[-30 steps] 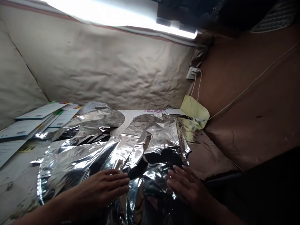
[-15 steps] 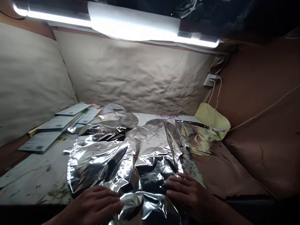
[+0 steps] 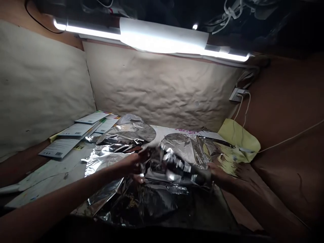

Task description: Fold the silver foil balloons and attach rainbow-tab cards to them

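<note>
Crumpled silver foil sheets (image 3: 108, 162) cover the middle of the table. Above them a blurred piece of shiny foil (image 3: 174, 165) spans the space between my hands. My left hand (image 3: 135, 163) is closed on the left end of this piece. At its right end is my right hand (image 3: 214, 172), closed round the foil, its fingertips mostly hidden and smeared by motion. More foil with rounded edges (image 3: 177, 143) lies flat behind the raised piece.
Printed white cards (image 3: 57, 148) overlap at the back left. Yellow sheet (image 3: 238, 135) rests at the right near a wall socket (image 3: 238, 95) with white cables. A lit tube lamp (image 3: 162, 40) hangs above the papered back wall.
Both hands have moved up and away from the table's front edge, lifting a piece of foil that lay flat under them. The camera view has shifted, so the scene sits further right.
</note>
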The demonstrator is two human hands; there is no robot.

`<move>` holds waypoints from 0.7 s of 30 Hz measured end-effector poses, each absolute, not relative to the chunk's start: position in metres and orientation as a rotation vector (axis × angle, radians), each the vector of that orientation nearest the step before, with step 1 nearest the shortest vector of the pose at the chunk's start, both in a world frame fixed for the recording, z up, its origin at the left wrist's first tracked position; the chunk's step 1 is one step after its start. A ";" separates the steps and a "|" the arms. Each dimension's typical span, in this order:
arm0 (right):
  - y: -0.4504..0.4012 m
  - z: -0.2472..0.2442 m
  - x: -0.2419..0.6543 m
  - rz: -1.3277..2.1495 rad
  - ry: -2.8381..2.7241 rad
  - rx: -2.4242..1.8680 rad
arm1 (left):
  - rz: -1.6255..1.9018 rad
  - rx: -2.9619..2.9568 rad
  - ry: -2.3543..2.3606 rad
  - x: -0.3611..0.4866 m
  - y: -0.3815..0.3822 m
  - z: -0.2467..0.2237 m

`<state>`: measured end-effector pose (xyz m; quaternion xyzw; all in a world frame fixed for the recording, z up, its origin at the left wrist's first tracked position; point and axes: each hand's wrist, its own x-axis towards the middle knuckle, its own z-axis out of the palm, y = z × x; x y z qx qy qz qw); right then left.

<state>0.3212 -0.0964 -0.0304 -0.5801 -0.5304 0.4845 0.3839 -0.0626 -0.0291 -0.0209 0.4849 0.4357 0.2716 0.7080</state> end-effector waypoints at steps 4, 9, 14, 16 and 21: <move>-0.065 -0.046 0.328 1.291 -1.267 -1.601 | 0.525 0.955 1.008 -0.041 0.002 -0.029; -0.062 -0.068 0.335 1.374 -1.256 -1.732 | 0.543 1.019 1.042 -0.029 0.002 -0.052; -0.067 -0.065 0.341 1.383 -1.281 -1.793 | 0.756 1.113 1.175 -0.025 -0.007 -0.054; -0.067 -0.066 0.342 1.350 -1.287 -1.815 | 1.054 1.324 1.333 -0.020 -0.013 -0.043; -0.065 -0.075 0.342 1.244 -1.355 -1.887 | 0.968 2.562 1.074 0.012 -0.022 -0.025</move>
